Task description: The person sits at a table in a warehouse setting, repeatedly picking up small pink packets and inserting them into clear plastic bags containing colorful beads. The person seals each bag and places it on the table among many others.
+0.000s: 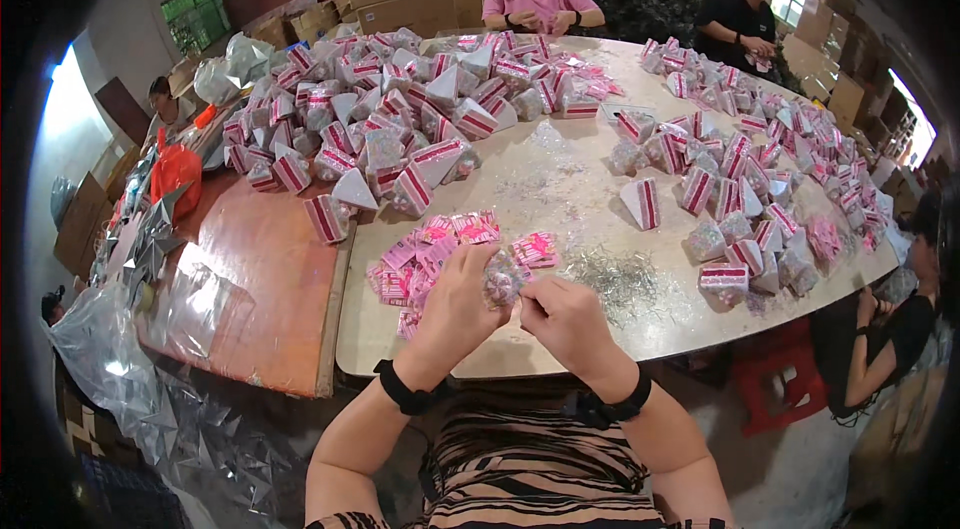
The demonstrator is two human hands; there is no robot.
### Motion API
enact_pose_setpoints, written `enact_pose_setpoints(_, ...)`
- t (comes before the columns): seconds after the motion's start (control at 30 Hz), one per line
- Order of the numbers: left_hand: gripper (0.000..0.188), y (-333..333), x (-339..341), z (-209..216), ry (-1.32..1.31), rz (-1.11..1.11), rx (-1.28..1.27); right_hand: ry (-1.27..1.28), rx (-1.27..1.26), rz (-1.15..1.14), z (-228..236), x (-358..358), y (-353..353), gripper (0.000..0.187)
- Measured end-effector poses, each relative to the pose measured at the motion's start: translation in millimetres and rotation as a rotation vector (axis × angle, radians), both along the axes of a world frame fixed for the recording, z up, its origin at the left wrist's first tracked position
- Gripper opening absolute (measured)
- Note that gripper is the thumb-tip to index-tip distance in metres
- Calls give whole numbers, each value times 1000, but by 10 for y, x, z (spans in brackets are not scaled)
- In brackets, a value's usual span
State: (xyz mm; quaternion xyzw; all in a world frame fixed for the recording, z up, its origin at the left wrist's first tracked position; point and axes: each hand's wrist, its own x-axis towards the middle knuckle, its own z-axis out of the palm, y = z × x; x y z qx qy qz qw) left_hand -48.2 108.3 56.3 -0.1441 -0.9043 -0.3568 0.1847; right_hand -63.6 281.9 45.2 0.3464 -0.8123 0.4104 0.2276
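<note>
Close to the table's near edge, my left hand [455, 304] grips a glittery, iridescent cake-slice ornament [502, 283], its fingers hiding much of it. My right hand [568, 321] is in a pinch at the ornament's right edge; what lies between the fingertips is too small to make out. A heap of pink printed cards [398, 272] spreads beside and beyond my left hand. One pink card [535, 249] lies apart, just past the ornament. Thin silvery wire pieces [612, 274] are scattered beyond my right hand.
Large piles of pink-and-white cake-slice ornaments [440, 164] cover the far left and the right [735, 169] of the pale table [660, 324]. An orange-brown board [245, 279] adjoins it on the left. Several co-workers sit around; a red stool [775, 384] stands at lower right.
</note>
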Motion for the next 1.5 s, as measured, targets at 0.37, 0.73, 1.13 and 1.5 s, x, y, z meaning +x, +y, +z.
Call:
enact_pose_setpoints(0.37,66,44,0,13,66,14,-45,23,42,-26,25,3,11,10)
enact_pose_setpoints(0.73,68,114,116,161,93,86,-219,25,145,-72,78,48,3,8)
enact_pose_setpoints(1.13,65,142,142,208,111,116,-359,8,171,-13,68,-1,24,9)
enact_pose_setpoints(1.5,58,134,156,271,81,114,-409,191,366,41,84,-66,84,8)
